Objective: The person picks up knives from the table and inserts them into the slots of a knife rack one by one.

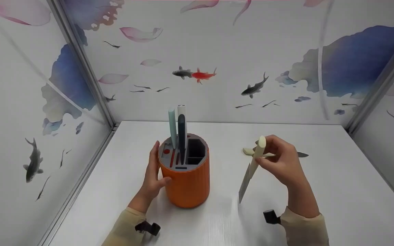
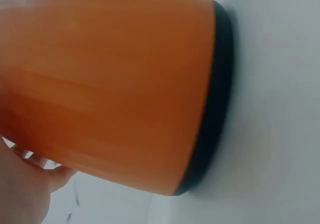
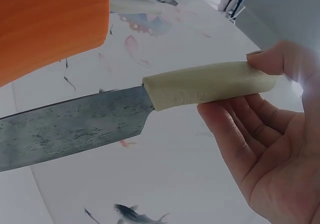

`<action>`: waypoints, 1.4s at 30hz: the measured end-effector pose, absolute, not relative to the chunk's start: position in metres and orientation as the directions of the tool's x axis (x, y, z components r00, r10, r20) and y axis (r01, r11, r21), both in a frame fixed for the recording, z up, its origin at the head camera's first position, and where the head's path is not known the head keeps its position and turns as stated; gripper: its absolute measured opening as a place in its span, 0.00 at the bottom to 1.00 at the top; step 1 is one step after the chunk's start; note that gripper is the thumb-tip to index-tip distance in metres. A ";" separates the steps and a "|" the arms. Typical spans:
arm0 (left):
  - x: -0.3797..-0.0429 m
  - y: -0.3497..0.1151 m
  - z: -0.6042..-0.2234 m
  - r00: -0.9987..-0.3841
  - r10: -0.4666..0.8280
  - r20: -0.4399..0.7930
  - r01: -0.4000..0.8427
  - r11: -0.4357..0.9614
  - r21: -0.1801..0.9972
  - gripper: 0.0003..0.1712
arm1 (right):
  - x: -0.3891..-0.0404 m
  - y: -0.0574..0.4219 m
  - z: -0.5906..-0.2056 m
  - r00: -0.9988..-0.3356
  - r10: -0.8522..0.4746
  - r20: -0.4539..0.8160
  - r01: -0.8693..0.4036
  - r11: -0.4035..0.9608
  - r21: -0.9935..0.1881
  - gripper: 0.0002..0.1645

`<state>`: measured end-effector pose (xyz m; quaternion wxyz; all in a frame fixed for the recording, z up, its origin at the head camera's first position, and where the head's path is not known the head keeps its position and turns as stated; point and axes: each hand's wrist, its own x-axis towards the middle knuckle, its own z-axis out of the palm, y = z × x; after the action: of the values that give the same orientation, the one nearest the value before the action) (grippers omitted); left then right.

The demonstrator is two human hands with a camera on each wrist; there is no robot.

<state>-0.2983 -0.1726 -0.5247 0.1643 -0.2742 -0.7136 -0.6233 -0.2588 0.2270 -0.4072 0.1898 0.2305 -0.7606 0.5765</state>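
Note:
My left hand holds the side of an orange, round knife block, thumb on its front and fingers along its left side. The block stands upright on the table; its grey slotted top carries a light-green handle, a dark handle and a white one behind. To the right, my right hand pinches a kitchen knife by its cream handle, thumb opposite the fingers. Its broad, stained grey blade points down toward the table in the head view.
Behind my right hand another cream handle lies on the white table, and a dark pointed blade tip shows beyond the hand. Printed panels enclose the table at the back, left and right.

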 end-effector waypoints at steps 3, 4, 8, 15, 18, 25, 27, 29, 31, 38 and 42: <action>-0.297 -0.177 -0.509 -0.750 0.107 0.653 0.662 0.124 0.739 0.58 | -0.256 0.225 -0.405 -0.808 -0.149 0.570 -0.589 0.219 -0.778 0.17; -0.297 -0.179 -0.503 -0.717 0.079 0.693 0.696 0.152 0.702 0.54 | -0.255 0.224 -0.405 -0.805 -0.153 0.573 -0.593 0.220 -0.775 0.17; -0.290 -0.179 -0.481 -0.518 -0.004 0.855 0.818 0.292 0.496 0.42 | -0.251 0.221 -0.402 -0.798 -0.171 0.579 -0.603 0.229 -0.764 0.18; -0.263 -0.152 -0.448 -0.200 -0.020 0.980 0.878 0.440 0.188 0.29 | -0.244 0.217 -0.398 -0.773 -0.198 0.603 -0.635 0.250 -0.731 0.20; -0.251 -0.132 -0.435 -0.146 -0.003 0.989 0.906 0.401 0.135 0.29 | -0.241 0.215 -0.397 -0.755 -0.214 0.619 -0.655 0.243 -0.715 0.21; -0.230 -0.080 -0.420 -0.308 0.076 0.948 0.928 0.245 0.281 0.21 | -0.238 0.208 -0.397 -0.737 -0.241 0.631 -0.675 0.247 -0.695 0.20; -0.227 -0.066 -0.419 -0.420 0.118 0.900 0.894 0.226 0.387 0.21 | -0.238 0.206 -0.397 -0.727 -0.252 0.639 -0.687 0.247 -0.684 0.21; -0.225 -0.054 -0.418 -0.531 0.166 0.831 0.842 0.210 0.496 0.20 | -0.238 0.205 -0.397 -0.719 -0.260 0.644 -0.694 0.235 -0.680 0.22; -0.225 -0.043 -0.417 -0.622 0.224 0.750 0.783 0.194 0.591 0.17 | -0.239 0.204 -0.397 -0.707 -0.268 0.655 -0.707 0.220 -0.673 0.22; -0.233 -0.016 -0.409 -0.735 0.373 0.566 0.652 0.163 0.740 0.12 | -0.236 0.202 -0.395 -0.675 -0.284 0.681 -0.737 0.211 -0.643 0.23; -0.236 -0.013 -0.410 -0.749 0.375 0.546 0.627 0.137 0.767 0.12 | -0.235 0.201 -0.395 -0.676 -0.290 0.677 -0.735 0.204 -0.647 0.24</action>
<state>-0.2364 -0.0126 -0.4098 0.1118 -0.3359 -0.7455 -0.5647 -0.2347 0.2010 -0.3951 0.2101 0.3430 -0.7468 0.5296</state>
